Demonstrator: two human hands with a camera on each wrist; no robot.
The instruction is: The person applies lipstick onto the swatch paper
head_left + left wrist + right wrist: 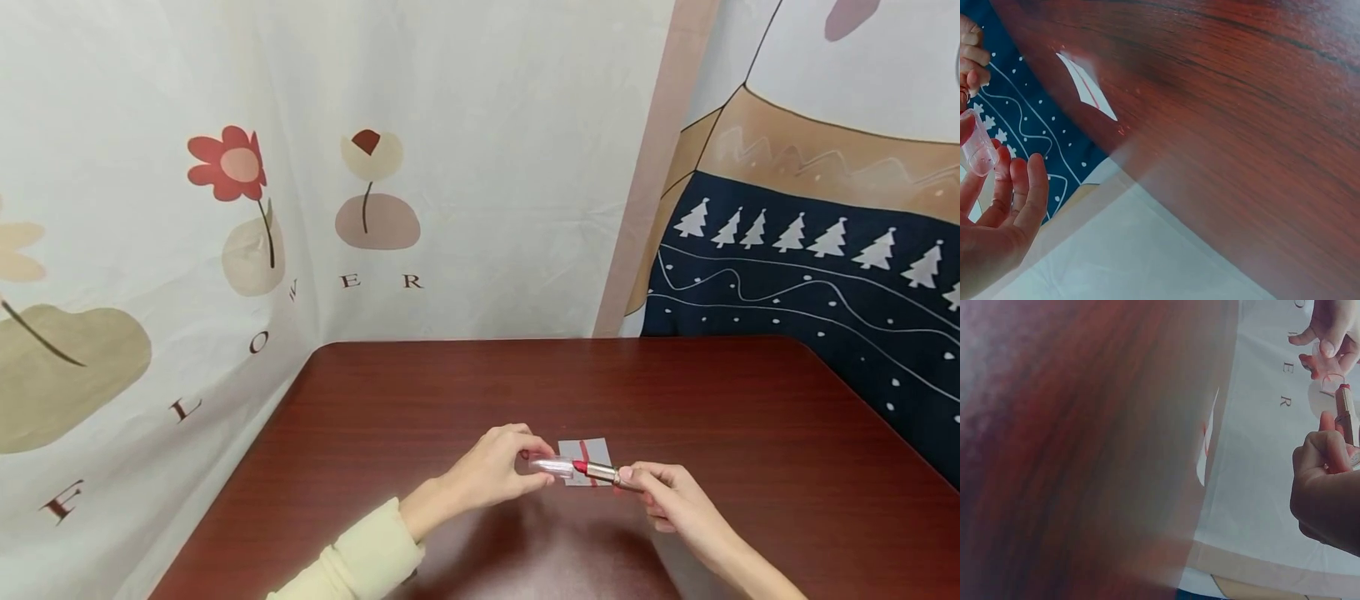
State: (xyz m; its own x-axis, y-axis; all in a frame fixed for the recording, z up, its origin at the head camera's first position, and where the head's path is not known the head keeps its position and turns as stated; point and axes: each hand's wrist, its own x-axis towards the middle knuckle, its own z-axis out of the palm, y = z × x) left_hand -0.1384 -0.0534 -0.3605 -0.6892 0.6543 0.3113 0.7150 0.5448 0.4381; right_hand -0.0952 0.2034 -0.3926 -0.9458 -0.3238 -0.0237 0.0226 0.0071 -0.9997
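Observation:
My right hand (678,502) grips a lipstick (602,473) by its metallic base, the red tip pointing left. Opposite it, my left hand (491,471) pinches a clear cap (553,467) between thumb and fingers, its mouth facing the red tip. In the head view the tip is right at the cap's mouth. The left wrist view shows the transparent cap (980,153) with the other left fingers spread beside it. In the right wrist view the lipstick tube (1345,412) stands up from the curled right fingers, below the cap (1327,367).
Below the hands, a white paper (598,451) with a red stroke across it lies on the dark red wooden table (465,392). Small red marks (1121,131) show on the wood beside the paper. Printed cloths (495,167) hang behind the table and along its sides.

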